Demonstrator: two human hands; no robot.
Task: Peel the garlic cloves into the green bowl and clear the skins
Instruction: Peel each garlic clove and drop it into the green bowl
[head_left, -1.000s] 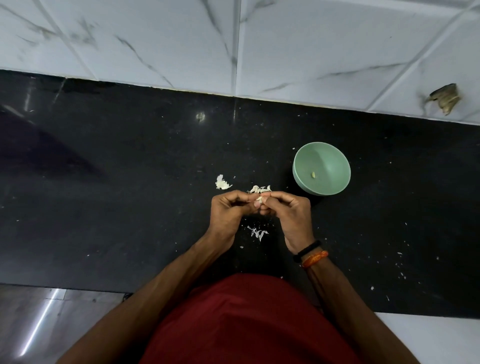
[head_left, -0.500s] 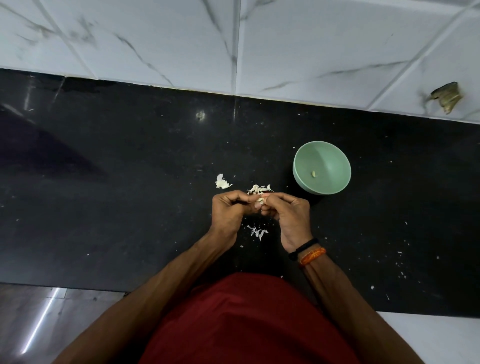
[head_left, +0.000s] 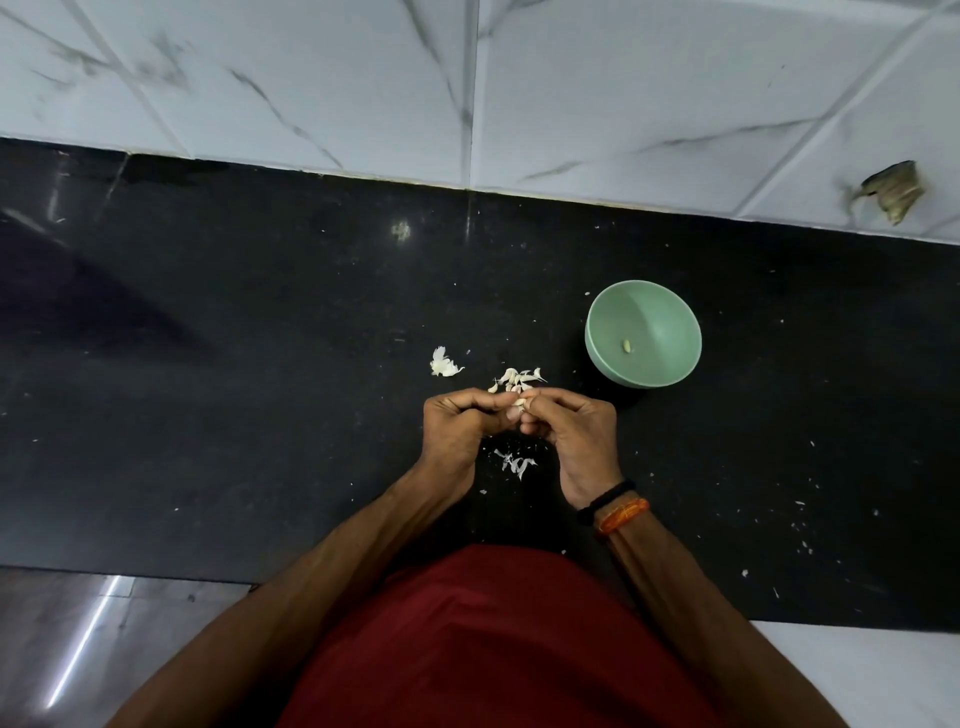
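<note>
Both hands meet over the middle of the bench, fingers curled in tight. The left hand (head_left: 457, 423) and the right hand (head_left: 569, 423) pinch a small pale garlic clove (head_left: 519, 401) between their fingertips, held up off the bench rather than resting on it. I judge this grip lets the nails pick at the skin while the scraps fall straight down. That fits the skins (head_left: 515, 462) lying on the bench just under the hands, toward its near edge.

Just beyond the knuckles lies a cluster of cloves and skins (head_left: 516, 379); which is which I cannot tell. A separate white piece (head_left: 442, 364) lies a little left of it. The green bowl (head_left: 644, 306) stands near the right hand, toward the back edge, close enough for a short drop, with one peeled clove (head_left: 627, 346) in it.
</note>
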